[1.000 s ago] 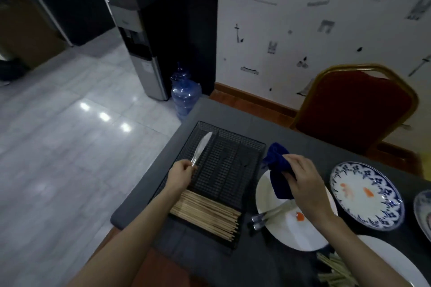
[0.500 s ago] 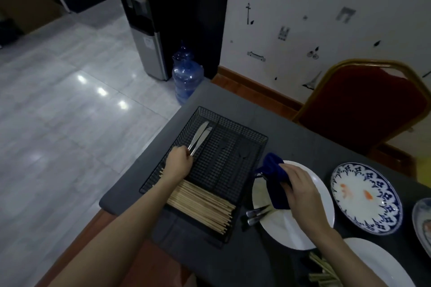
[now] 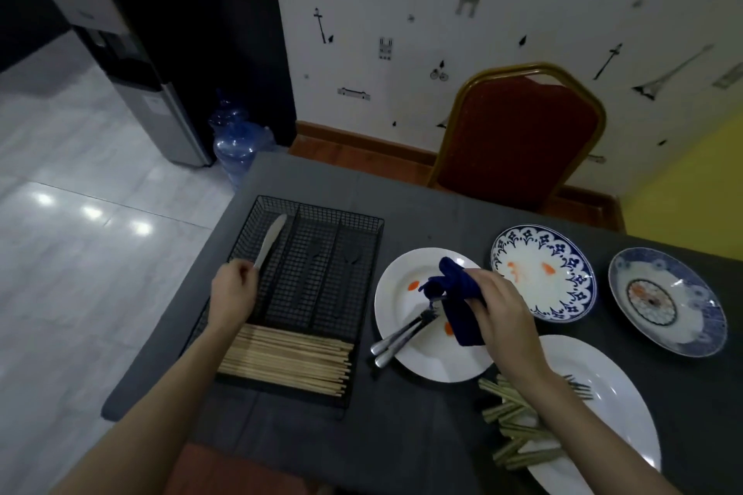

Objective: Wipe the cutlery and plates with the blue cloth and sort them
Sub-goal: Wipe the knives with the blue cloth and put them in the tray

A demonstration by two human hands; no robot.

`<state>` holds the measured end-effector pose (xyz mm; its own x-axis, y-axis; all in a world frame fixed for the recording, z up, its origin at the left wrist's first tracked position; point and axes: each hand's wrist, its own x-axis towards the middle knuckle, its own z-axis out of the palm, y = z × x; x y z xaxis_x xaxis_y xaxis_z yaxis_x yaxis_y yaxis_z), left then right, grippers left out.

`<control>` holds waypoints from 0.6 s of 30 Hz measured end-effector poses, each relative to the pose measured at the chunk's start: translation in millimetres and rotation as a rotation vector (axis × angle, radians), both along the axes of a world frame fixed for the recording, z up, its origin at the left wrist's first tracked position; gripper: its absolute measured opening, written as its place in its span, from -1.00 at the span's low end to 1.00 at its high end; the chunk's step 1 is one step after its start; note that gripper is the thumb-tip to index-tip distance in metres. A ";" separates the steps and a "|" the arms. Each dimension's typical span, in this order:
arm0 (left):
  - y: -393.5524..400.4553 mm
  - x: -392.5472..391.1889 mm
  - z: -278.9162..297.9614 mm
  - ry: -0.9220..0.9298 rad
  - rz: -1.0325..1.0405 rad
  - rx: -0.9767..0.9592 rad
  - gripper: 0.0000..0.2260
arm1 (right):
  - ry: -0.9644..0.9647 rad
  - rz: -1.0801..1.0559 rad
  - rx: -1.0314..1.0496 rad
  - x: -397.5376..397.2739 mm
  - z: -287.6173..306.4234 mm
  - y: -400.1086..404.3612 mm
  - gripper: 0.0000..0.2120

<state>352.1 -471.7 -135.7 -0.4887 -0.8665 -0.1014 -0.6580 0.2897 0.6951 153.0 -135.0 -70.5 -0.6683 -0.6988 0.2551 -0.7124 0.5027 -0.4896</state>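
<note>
A black wire cutlery tray (image 3: 364,249) sits on the dark table. A silver knife (image 3: 270,239) lies in its leftmost compartment, and my left hand (image 3: 233,293) is closed on the handle end. Several wooden chopsticks (image 3: 285,358) fill the tray's front compartment. My right hand (image 3: 498,305) grips the blue cloth (image 3: 458,313) just above a white plate (image 3: 406,362) with orange smears. Two pieces of silver cutlery (image 3: 396,342) rest on that plate, handles over its left rim, and the cloth touches their far ends.
A blue-patterned plate (image 3: 542,273) with orange stains and a blue-rimmed dish (image 3: 667,301) stand to the right. A white oval plate (image 3: 619,426) at the front right holds green stalks (image 3: 514,434) and a fork (image 3: 579,388). A red chair (image 3: 518,133) stands behind the table.
My left hand lowered the knife into the tray's left compartment. My right hand brought the cloth down over the white plate onto the cutlery there. The view shifted right.
</note>
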 end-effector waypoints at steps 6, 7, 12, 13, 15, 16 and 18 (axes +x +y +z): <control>-7.2 -7.9 -21.4 -0.180 -0.077 0.032 -0.85 | 0.145 -0.014 0.051 6.3 4.4 -0.7 -0.68; -6.4 -7.4 -21.2 -0.202 -0.083 0.020 -0.86 | 0.158 -0.013 0.053 6.4 5.2 -1.1 -0.67; 11.0 -19.8 0.7 -0.154 -0.073 -0.166 -0.85 | 0.078 0.005 -0.005 10.1 11.4 -1.9 -0.69; 21.6 -27.0 9.1 -0.088 -0.116 -0.186 -0.85 | 0.040 -0.001 -0.020 11.3 11.9 -1.1 -0.71; 51.0 -44.9 26.4 0.044 -0.263 -0.168 -0.86 | -0.011 -0.022 -0.034 13.3 12.0 2.1 -0.73; 68.7 -53.8 33.7 0.083 -0.358 -0.149 -0.86 | -0.022 -0.033 -0.040 13.8 11.9 4.1 -0.75; 104.1 -68.4 38.8 0.075 -0.578 -0.098 -0.87 | -0.040 -0.057 -0.059 14.6 12.4 9.4 -0.77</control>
